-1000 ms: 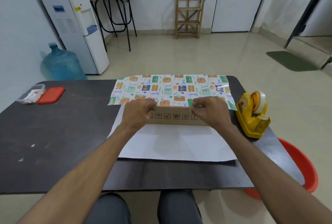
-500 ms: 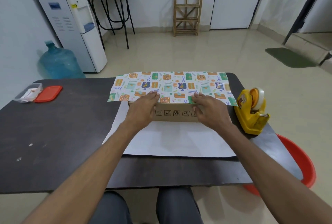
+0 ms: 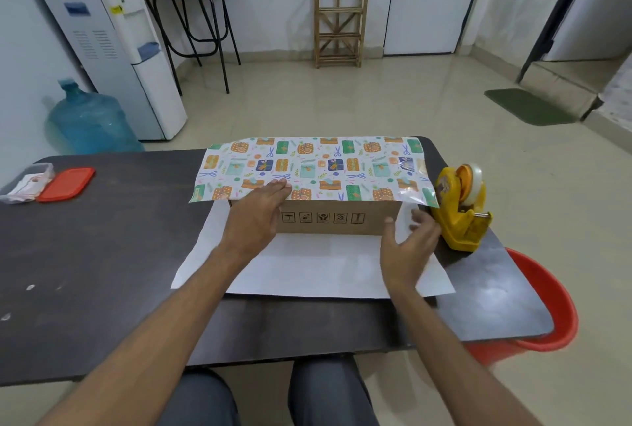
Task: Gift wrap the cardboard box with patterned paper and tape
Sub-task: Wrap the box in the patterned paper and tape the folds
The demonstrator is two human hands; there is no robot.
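The cardboard box (image 3: pixel 338 218) stands mid-table on a sheet of patterned paper (image 3: pixel 309 169). The paper's far half is folded over the box top, print side up, and its white underside lies flat in front of the box. My left hand (image 3: pixel 254 217) presses flat on the paper's edge at the box's front left corner. My right hand (image 3: pixel 408 248) hovers open by the box's right end, fingers spread, holding nothing. A yellow tape dispenser (image 3: pixel 461 210) with a clear roll sits just right of it.
The dark table (image 3: pixel 102 254) carries a clear container (image 3: pixel 25 183) and a red lid (image 3: pixel 66 183) at far left. An orange bucket (image 3: pixel 543 309) stands on the floor beyond the table's right edge. A water dispenser (image 3: pixel 109 39) and blue bottle (image 3: pixel 90 121) stand behind.
My right hand has left the box's front top edge and moved right and toward me, to beside the box's right end near the dispenser. My left hand stays pressing the paper.
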